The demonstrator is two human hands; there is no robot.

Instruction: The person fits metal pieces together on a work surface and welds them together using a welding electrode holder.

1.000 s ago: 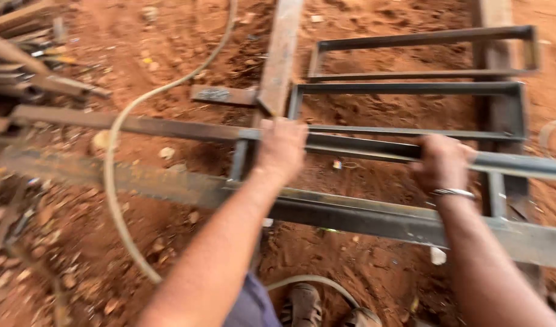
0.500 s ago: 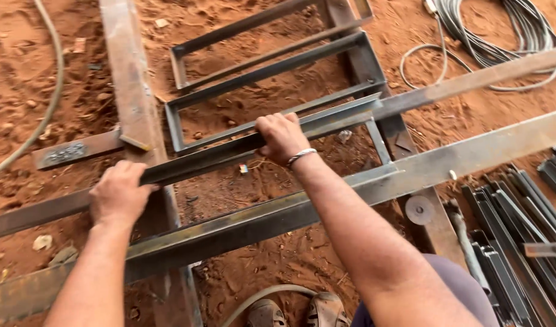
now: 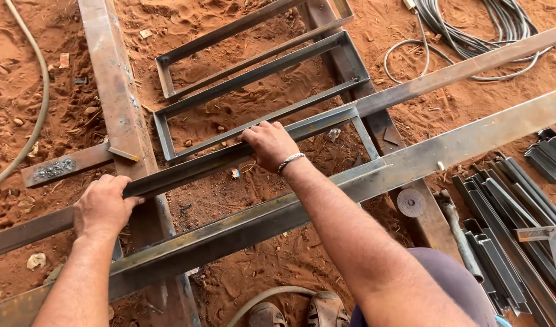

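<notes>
Two hands grip one long steel bar that runs slantwise across the red dirt ground. The left hand point(image 3: 103, 206) is wrapped over the bar point(image 3: 187, 169) near its lower left stretch, fingers curled down around it. The right hand point(image 3: 269, 144), a metal bracelet point(image 3: 290, 162) at its wrist, clasps the same bar further up, fingers folded over its top edge. The bar rests across a rusty beam point(image 3: 117, 103) that lies lengthwise toward the far edge of the ground, and it continues up to the right edge past a coil of cable point(image 3: 472, 36).

Just nearer the person, a wider flat bar point(image 3: 411, 157) lies parallel to the gripped one. Beyond the hands, two narrow rectangular frames point(image 3: 259, 72) lie side by side on the dirt, already made up with closed corners. A third frame end point(image 3: 362, 130) sits at the gripped bar by the right hand; whether it is joined there cannot be told. By the look of things, some frames are finished while the long bars are yet loose lengths. A stack of cut angle pieces point(image 3: 508, 218) waits at the right edge, a grinding disc point(image 3: 411, 201) beside it, and a hose point(image 3: 38, 115) curves along the left edge.
</notes>
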